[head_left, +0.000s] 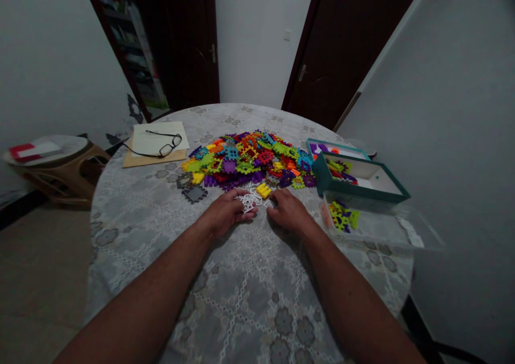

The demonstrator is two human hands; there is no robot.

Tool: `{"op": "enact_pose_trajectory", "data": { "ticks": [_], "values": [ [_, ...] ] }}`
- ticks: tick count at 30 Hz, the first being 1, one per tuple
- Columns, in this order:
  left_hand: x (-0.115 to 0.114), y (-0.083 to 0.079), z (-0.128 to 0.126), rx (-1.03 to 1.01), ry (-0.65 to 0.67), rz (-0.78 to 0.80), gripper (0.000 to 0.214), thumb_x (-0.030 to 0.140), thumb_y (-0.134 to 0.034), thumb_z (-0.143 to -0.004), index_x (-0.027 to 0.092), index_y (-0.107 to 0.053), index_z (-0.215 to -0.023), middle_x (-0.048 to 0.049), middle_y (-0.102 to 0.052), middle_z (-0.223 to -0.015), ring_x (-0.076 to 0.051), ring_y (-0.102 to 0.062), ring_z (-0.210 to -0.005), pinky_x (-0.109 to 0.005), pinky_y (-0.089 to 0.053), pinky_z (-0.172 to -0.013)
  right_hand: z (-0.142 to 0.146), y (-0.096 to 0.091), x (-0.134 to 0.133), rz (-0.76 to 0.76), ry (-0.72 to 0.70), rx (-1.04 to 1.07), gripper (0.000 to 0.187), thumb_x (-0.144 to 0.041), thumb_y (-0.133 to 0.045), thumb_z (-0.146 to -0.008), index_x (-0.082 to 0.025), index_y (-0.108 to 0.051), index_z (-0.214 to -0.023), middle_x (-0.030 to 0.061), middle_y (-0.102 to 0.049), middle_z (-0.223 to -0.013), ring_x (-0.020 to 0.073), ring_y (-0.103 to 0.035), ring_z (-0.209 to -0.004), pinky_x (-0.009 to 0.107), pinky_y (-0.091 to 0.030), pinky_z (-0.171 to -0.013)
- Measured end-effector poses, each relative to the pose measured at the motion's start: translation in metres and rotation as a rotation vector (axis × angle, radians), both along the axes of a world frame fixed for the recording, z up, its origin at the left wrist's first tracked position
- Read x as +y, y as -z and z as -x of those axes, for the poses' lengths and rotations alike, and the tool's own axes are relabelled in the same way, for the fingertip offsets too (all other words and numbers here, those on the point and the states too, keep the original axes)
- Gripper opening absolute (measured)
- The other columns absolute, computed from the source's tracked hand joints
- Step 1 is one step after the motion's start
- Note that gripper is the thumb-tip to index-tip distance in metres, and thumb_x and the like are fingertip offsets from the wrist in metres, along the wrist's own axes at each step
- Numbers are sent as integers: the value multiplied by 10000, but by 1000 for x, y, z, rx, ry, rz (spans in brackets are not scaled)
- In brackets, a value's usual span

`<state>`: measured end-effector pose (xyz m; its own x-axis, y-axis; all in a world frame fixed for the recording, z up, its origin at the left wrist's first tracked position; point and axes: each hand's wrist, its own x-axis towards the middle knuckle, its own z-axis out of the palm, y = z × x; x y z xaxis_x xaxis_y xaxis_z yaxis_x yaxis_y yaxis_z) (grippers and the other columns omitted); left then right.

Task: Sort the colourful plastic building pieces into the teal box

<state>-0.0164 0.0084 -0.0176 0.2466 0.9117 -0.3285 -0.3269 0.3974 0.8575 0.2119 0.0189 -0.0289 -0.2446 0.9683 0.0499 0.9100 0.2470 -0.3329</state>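
My left hand (225,211) curls around a bunch of thin white openwork plastic pieces (249,200), its thumb over their near side. Across from it, my right hand (286,209) has its fingers bent down and closed at the table, right by a small white piece (267,204); what its fingertips hold is hidden. Between the two hands, just beyond the fingertips, sits a yellow ribbed plastic block (263,191). Right behind my hands spreads a large heap of colourful notched plastic building pieces (245,160). A loose grey notched square (195,194) lies left of my left hand.
Eyeglasses (166,148) rest on paper and a board (153,161) at the left. To the right stand an open green box (364,191), another shallow box (341,147) behind it and a clear plastic container (378,232), all with some pieces inside. A patterned cloth covers the round table (249,299).
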Motion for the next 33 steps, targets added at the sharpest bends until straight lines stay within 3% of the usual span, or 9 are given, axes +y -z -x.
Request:
{"op": "enact_pose_trajectory", "data": {
  "ticks": [6,9,12,14,18,23,27,30,33],
  "values": [
    [0,3,1,8,6,12,515,-27,-625,-787,135,-622,-1276,-189,-791,-1114,-242,-821,-899,-359,-684,-839,0,-1,1,28,-1,48,167,-261,-672,-914,-215,-648,-1073,90,-682,-1155,230,-626,-1018,317,-450,-879],
    [1,5,1,-4,4,24,547,-41,-625,-767,136,-625,-1285,-204,-780,-1159,-246,-819,-899,-376,-680,-857,-2,0,1,53,13,150,129,-223,-671,-888,-228,-623,-1007,40,-699,-1011,201,-611,-903,293,-425,-802],
    [2,6,0,-4,7,19,560,-50,-614,-764,139,-625,-1290,-203,-777,-1178,-240,-814,-900,-386,-672,-880,1,-1,-1,18,24,344,10,-242,-617,-940,-234,-612,-936,2,-671,-874,182,-590,-813,286,-407,-753],
    [1,5,0,-7,16,5,527,-34,-628,-786,140,-630,-1283,-194,-780,-1178,-236,-809,-904,-380,-667,-875,6,-1,-3,6,20,524,73,-303,-614,-969,-241,-618,-931,-1,-657,-858,181,-592,-801,289,-421,-747],
    [-2,2,0,-59,53,-40,424,28,-726,-809,138,-679,-1216,-175,-775,-1217,-226,-788,-963,-361,-648,-886,20,1,-9,133,-66,799,171,-350,-682,-942,-264,-633,-1081,-13,-667,-879,179,-615,-788,288,-458,-727],
    [-6,3,-1,-60,125,-57,426,75,-768,-820,137,-718,-1239,-152,-788,-1140,-209,-775,-965,-344,-626,-902,33,2,-18,39,-132,557,138,-309,-693,-977,-237,-694,-1095,-15,-665,-831,172,-611,-768,290,-445,-746],
    [-5,6,-3,4,158,-72,400,71,-761,-813,143,-731,-1206,-124,-790,-1063,-196,-771,-917,-325,-631,-875,36,-3,-21,-68,-169,326,198,-297,-691,-1010,-219,-720,-1190,50,-727,-1009,208,-655,-923,316,-470,-854],
    [-4,8,-5,10,106,-63,377,56,-743,-810,163,-724,-1171,-114,-784,-1027,-195,-764,-868,-349,-650,-858,27,-11,-21,-91,-223,294,279,-284,-718,-998,-214,-704,-1268,67,-730,-1077,220,-666,-990,323,-483,-897],
    [-3,9,-6,13,52,-37,346,37,-732,-817,168,-704,-1135,-136,-777,-1044,-200,-769,-876,-350,-657,-853,4,-21,-17,-57,-191,267,260,-251,-726,-983,-223,-707,-1241,71,-737,-1103,218,-674,-984,326,-491,-908]
  ]
}}
